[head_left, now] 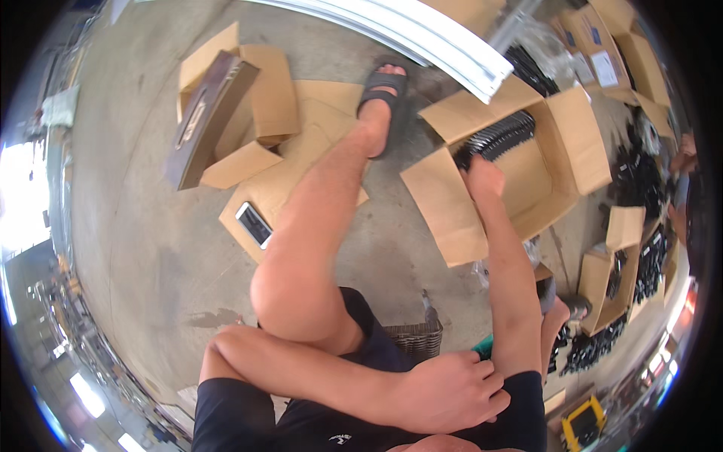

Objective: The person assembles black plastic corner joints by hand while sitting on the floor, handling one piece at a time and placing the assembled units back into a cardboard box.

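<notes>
My right hand reaches into an open cardboard box at the right. Its fingers are closed at the near left end of a packed row of black parts, apparently gripping one; the fingertips are partly hidden. The parts lie side by side along the far wall of the box. My left hand lies across my lap beside my right elbow. Its fingers are curled in, and the palm is turned from sight, so anything inside it is hidden.
A white phone rests on flattened cardboard. Left of that stands an open carton with a dark flat box leaning on it. A long white metal profile crosses the top. More cartons and black parts crowd the right, near another person.
</notes>
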The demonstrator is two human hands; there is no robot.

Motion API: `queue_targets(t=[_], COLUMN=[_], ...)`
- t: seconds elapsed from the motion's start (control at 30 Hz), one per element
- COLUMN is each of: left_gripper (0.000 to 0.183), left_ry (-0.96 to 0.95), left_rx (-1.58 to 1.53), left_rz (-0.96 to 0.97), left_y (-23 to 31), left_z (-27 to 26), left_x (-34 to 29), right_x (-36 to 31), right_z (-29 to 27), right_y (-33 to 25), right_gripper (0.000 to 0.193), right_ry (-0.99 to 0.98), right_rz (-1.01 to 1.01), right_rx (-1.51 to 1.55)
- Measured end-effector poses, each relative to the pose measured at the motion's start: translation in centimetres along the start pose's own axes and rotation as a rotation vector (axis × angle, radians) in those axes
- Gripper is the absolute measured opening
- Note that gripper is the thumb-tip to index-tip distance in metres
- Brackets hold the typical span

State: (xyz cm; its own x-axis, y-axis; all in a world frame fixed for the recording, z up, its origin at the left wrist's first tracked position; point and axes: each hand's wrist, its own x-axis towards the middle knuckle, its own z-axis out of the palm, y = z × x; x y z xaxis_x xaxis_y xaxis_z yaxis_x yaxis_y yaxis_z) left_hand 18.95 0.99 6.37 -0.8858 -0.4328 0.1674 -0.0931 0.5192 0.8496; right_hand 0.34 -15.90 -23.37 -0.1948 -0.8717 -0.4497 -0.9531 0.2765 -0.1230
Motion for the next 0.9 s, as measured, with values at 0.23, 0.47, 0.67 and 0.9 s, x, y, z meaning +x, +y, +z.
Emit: queue_targets(t=[0.23,0.47,0.67,0.9], left_gripper=[0.029,0.036,0.059,0.038], left_ry=[-0.013,0.332,0.047,-0.165], left_rx=[0.007,-0.172,-0.594,-0.709], left_rz=[-0.013,-0.293,-0.457,-0.441], left_y=[-1.0,-3.9,-6.1,-7.2], left_z=[1.7,2.1,6.9,14.2], left_x=[1.2,4.1,6.2,5.1], right_x=[-6.1,-17.7,-30.9,-38.0], right_z=[1.0,-5.4,-9.0,-2.4], right_y=[9.0,12.6,12.1,13.0], right_gripper=[0.032,0.01,0.013,0.017], right_ry=[0.09,0.145,0.323,0.438], right_rz=[0.073,0.105,0.009,0.08], right_rx=[0.323,1.493,1.433,1.522])
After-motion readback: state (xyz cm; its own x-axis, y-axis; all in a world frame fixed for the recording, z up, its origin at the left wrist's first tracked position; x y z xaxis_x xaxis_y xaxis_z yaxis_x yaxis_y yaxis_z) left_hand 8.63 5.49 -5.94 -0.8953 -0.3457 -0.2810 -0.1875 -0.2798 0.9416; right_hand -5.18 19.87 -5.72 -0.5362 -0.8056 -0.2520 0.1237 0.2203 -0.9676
